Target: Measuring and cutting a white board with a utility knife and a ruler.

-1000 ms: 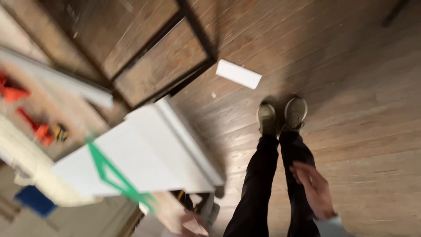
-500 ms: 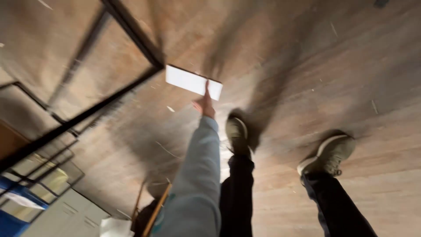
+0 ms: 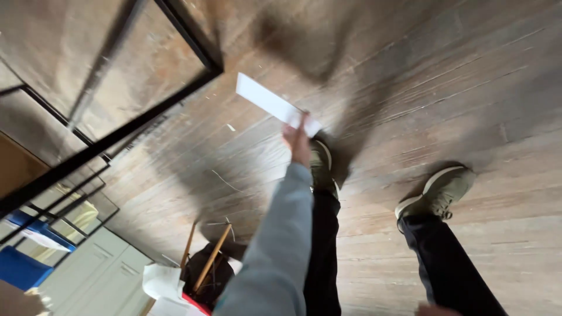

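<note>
A white flat rectangular strip (image 3: pixel 266 100) lies slanted just above the worn wooden floor (image 3: pixel 445 88). My left hand (image 3: pixel 297 140), on a grey-sleeved arm stretched down from the lower middle, pinches the strip's near end. Only a sliver of my right hand (image 3: pixel 432 309) shows at the bottom edge, so its fingers are hidden. My legs are in dark trousers. One olive shoe (image 3: pixel 321 167) sits right under the left hand, and the other olive shoe (image 3: pixel 436 193) is set out to the right.
A black metal frame with panels (image 3: pixel 146 120) runs across the upper left. Wooden legs of a dark stool (image 3: pixel 206 263) and crumpled white paper (image 3: pixel 161 282) lie at the lower left, next to a pale cabinet (image 3: pixel 88 275) and a blue box (image 3: pixel 17 269).
The view swung away from a white board and workbench to the floor. My left arm reached down to the white strip and took hold of its end. My right foot stepped out to the right.
</note>
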